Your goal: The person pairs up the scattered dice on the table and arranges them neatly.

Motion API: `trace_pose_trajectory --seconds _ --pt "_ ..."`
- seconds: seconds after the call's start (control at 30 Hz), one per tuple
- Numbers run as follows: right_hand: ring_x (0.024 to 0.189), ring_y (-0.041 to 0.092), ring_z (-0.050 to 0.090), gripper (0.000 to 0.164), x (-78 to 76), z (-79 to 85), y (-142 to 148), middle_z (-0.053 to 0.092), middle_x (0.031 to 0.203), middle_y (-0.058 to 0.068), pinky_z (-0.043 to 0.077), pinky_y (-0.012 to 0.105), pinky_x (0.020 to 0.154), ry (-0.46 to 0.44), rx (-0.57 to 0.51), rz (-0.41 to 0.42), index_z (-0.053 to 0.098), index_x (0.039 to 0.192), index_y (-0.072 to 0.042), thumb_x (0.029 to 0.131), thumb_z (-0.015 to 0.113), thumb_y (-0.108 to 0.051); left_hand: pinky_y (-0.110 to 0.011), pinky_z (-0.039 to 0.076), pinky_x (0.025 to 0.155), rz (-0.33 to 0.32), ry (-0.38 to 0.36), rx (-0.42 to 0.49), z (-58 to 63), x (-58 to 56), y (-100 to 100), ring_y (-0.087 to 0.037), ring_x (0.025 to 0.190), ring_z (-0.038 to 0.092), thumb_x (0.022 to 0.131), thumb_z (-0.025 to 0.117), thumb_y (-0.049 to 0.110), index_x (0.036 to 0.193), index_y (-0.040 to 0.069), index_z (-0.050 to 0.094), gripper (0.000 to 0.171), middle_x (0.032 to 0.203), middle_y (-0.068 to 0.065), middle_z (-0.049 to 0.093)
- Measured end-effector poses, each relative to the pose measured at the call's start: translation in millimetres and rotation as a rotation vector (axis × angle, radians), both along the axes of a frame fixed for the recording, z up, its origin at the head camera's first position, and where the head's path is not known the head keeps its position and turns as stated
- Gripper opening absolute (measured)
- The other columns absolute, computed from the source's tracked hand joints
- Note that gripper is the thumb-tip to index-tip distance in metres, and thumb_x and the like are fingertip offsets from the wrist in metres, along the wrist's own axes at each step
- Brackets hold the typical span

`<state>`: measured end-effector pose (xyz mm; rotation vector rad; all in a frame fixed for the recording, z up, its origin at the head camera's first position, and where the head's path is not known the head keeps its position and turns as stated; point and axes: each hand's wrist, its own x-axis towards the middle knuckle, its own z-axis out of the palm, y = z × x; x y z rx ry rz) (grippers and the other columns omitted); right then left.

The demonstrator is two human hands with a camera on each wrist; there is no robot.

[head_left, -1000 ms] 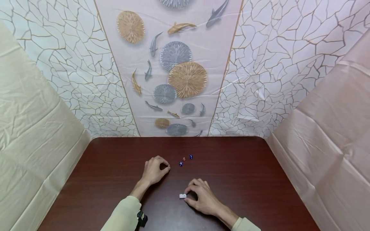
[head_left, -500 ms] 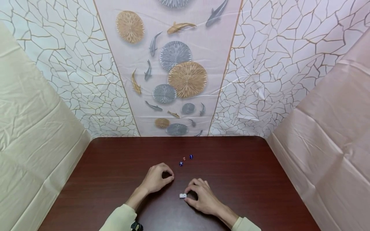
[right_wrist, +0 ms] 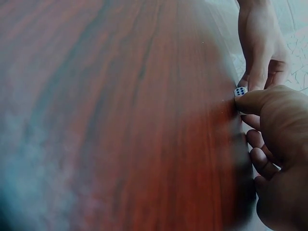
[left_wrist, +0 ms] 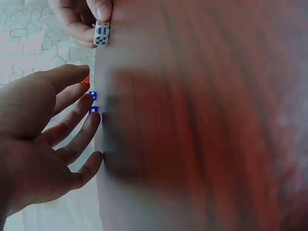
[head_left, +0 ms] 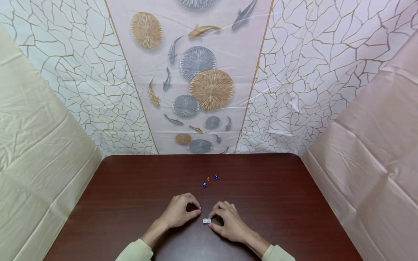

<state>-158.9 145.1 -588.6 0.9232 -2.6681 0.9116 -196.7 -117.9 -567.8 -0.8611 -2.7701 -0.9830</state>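
Between thumb and index finger, my left hand [head_left: 180,211] pinches a small red die [head_left: 199,208] with pale pips, just beyond and left of two white dice [head_left: 207,220]. The white dice sit side by side on the table, and the thumb and index finger of my right hand [head_left: 231,224] pinch the right one. In the left wrist view the red die [left_wrist: 85,79] shows at the fingertips of the left hand [left_wrist: 38,120]. A white die [right_wrist: 240,91] with blue pips appears at the thumb tip in the right wrist view, its lower part hidden.
Farther back on the dark brown table [head_left: 267,188] lie another red die [head_left: 208,179] and two blue dice, a nearer blue die [head_left: 204,185] and a farther blue die [head_left: 216,177]. Patterned cloth [head_left: 209,137] hangs behind the table's far edge.
My left hand has brought its red die nearer and to the right, toward the white dice. The right hand and the white dice have stayed in place.
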Motion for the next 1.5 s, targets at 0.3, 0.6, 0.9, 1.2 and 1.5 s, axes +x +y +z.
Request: trace_pose_trajectory --seconds 0.3,0.6,0.9,1.2,1.5 --pt "0.105 0.006 0.056 0.020 -0.1 0.9 -0.1 0.071 0.110 -0.006 0.041 0.033 0.093 -0.021 -0.013 0.002 0.083 0.105 -0.024 0.090 0.095 -0.022 -0.043 0.059 0.094 -0.015 0.053 -0.057 -2.5 0.1 9.2 -0.010 0.101 0.077 0.095 0.091 0.026 0.098 0.024 0.088 0.004 0.103 0.010 0.081" --pt "0.106 0.006 0.057 0.019 0.3 0.4 0.1 0.071 0.111 -0.006 0.041 0.034 0.094 -0.034 -0.009 0.004 0.083 0.105 -0.024 0.091 0.095 -0.022 -0.051 0.048 0.097 0.026 0.004 -0.097 -3.8 2.1 17.4 -0.015 0.105 0.073 0.096 0.091 0.028 0.100 0.027 0.088 0.005 0.105 0.010 0.081" --pt "0.106 0.007 0.058 0.019 -0.2 -1.0 0.4 0.071 0.111 -0.005 0.042 0.035 0.095 -0.027 -0.005 0.004 0.082 0.105 -0.024 0.091 0.095 -0.023 -0.048 0.046 0.095 0.042 0.018 -0.109 -1.8 4.1 21.7 -0.017 0.105 0.072 0.094 0.092 0.028 0.097 0.026 0.088 0.005 0.104 0.010 0.081" --pt "0.106 0.007 0.058 0.019 -0.7 -1.5 0.2 0.071 0.110 -0.006 0.042 0.035 0.095 -0.020 -0.004 0.001 0.083 0.105 -0.025 0.091 0.095 -0.023 -0.047 0.045 0.093 0.053 0.020 -0.129 -1.6 4.6 23.2 -0.017 0.104 0.070 0.094 0.091 0.030 0.097 0.026 0.088 0.006 0.104 0.009 0.079" --pt "0.105 0.007 0.058 0.019 -0.1 -2.1 0.1 0.071 0.109 -0.005 0.042 0.035 0.094 -0.004 -0.013 0.001 0.083 0.104 -0.024 0.090 0.095 -0.022 -0.046 0.046 0.093 0.060 0.021 -0.129 -3.4 4.7 23.3 -0.016 0.102 0.070 0.094 0.092 0.029 0.097 0.026 0.088 0.006 0.102 0.010 0.079"
